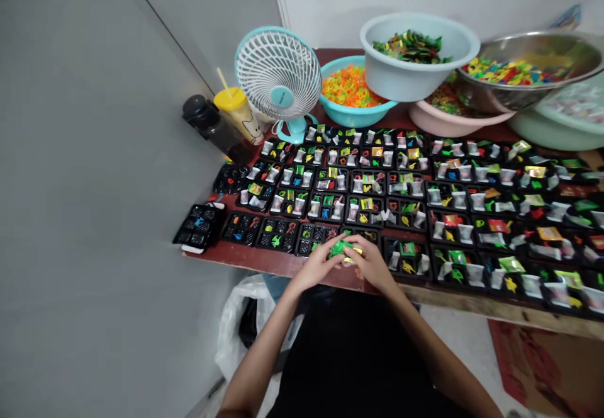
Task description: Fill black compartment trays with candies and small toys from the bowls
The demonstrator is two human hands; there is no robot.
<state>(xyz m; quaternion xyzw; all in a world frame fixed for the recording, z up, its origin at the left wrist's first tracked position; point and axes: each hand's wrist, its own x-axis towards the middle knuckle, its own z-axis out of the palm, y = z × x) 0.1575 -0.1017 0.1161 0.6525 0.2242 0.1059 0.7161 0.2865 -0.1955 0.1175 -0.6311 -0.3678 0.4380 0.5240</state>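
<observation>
My left hand (315, 264) and my right hand (372, 263) meet at the table's near edge, both closed around a small bundle of green packets (340, 248). They hover over a black compartment tray (325, 237) in the front row. Rows of black trays (368, 185) cover the table, most holding small white sachets, green and yellow packets and tiny coloured toys. The trays at the left end (198, 226) hold only a few toys.
A small teal desk fan (279, 78), a yellow-lidded cup (238, 112) and a dark bottle (210, 125) stand at the back left. Basins of coloured pieces (352, 87), green packets (413, 46) and a steel bowl (523, 68) fill the back. A grey wall (94, 153) stands left; a white bag (240, 317) lies below.
</observation>
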